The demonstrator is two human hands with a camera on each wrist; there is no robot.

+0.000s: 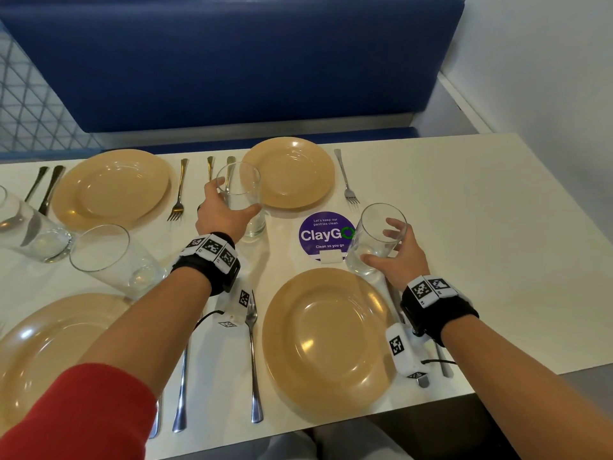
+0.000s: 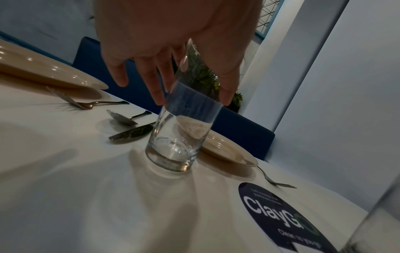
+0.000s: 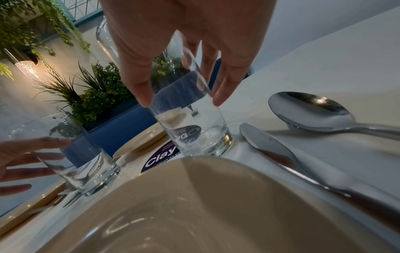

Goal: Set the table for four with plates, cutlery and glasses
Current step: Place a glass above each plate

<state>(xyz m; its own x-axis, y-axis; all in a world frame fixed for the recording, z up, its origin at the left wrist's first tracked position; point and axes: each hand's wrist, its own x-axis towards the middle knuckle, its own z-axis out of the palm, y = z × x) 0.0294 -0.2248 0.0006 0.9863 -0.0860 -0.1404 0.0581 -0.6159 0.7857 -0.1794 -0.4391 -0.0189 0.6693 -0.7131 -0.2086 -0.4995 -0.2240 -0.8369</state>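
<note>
While both of your hands are wrapped round upright tumblers, the relation that matters is how each glass sits against its own place setting. Nearest you, your right hand (image 1: 403, 257) curls thumb and fingers round the near glass (image 1: 376, 239), which stands on the table (image 1: 481, 210) just beyond the rim of the near right plate (image 1: 326, 340), above the knife (image 3: 279, 152) and spoon (image 3: 311, 111); its base looks grounded, long axis vertical. Farther out, your left hand (image 1: 224, 212) grips the far glass (image 1: 243, 197) the same way, base down just beside the near left rim of the far right plate (image 1: 288, 172), next to that setting's knife and spoon. I judge both need only a straight release. Two more glasses (image 1: 109, 257) wait at far left, nearer your left hand.
</note>
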